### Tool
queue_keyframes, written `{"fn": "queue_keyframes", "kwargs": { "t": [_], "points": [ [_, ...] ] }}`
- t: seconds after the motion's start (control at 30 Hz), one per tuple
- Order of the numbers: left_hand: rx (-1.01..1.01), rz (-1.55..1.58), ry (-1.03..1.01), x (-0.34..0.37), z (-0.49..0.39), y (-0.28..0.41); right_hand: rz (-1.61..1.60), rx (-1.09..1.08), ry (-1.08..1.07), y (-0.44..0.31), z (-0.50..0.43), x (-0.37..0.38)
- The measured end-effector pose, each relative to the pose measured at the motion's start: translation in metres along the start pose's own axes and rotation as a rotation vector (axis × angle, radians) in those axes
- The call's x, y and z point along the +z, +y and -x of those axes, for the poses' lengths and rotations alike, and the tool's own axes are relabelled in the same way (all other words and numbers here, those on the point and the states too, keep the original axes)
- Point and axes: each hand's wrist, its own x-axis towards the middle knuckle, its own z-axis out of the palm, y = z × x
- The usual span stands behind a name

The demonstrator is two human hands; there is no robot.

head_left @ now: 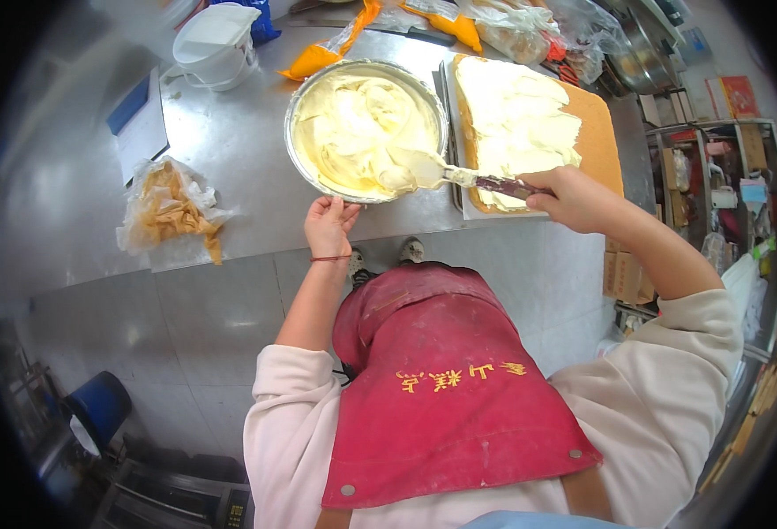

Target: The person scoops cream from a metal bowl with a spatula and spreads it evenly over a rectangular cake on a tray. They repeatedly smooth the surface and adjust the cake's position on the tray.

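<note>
My right hand (570, 198) grips the dark handle of a spatula (421, 166), whose cream-coated blade reaches over the near right rim of a round metal bowl. Pale yellow cream (362, 122) fills much of that bowl (290, 142). At the bowl's near rim, my left hand (331, 221) holds the edge with its fingers. To the right lies a rectangular sponge cake sheet (597, 135) on white paper. A thick layer of cream (521, 112) covers its left and middle; the right strip shows bare golden-brown sponge.
Crumpled, brown-stained paper (170, 205) and a clipboard-like pad (140, 132) lie left on the steel table (249, 152). A white bucket (216, 49), orange-filled bags (329, 49), a long knife (428, 36) and plastic bags (514, 30) sit behind. Loaded shelves (712, 178) stand at right.
</note>
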Motion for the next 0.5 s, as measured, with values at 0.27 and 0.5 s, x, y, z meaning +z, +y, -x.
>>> {"fn": "queue_keyframes", "kwargs": {
  "t": [0.27,0.5],
  "points": [
    [-0.03,0.099,0.024,0.009,0.021,-0.022,0.29,0.059,0.081,0.001,-0.016,-0.019],
    [-0.062,0.06,0.019,0.009,0.025,-0.017,-0.244,0.237,-0.186,-0.021,0.004,0.017]
  ]
}}
